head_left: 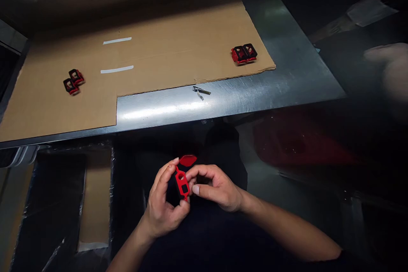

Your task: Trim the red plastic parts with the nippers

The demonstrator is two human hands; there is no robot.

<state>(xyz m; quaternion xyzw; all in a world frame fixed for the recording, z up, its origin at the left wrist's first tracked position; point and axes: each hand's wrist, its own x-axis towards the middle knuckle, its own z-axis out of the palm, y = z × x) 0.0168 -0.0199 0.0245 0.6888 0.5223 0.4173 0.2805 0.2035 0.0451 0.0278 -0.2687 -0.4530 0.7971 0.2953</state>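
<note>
- Lower centre of the frame: left hand (pixel 162 214) and right hand (pixel 218 191) meet over the person's dark shirt (pixel 204 238), well below the desk edge.
- Between them: a flat red plastic frame (pixel 182 185) with a round hole and a square hole, standing nearly upright, slightly tilted.
- Grip: the left fingers (pixel 164 176) curl narrow around its left side and lower end; the right fingers (pixel 199 173) close narrow on its right edge, thumb beside the square hole.
- Just above the frame: a red oval piece (pixel 188 160); cannot tell whether it is joined to the frame.
- Upper half of the frame: a steel desk (pixel 229 102) carries a brown cardboard sheet (pixel 153 59) with two white tape strips (pixel 117 41) on it, one above the other.
- Left part of the cardboard: a touching pair of red-and-black parts (pixel 73 81).
- Right corner of the cardboard: a second pair of red-and-black parts (pixel 244 53), near its edge.
- Bare steel, just below the cardboard edge: small metal clippers (pixel 198 92).
- Lower left: a bin lined with cardboard and plastic film (pixel 95 197).
- Far right: another person's blurred hand (pixel 387 68), well apart; below it, a dark red shape (pixel 296 140), too blurred to name.
</note>
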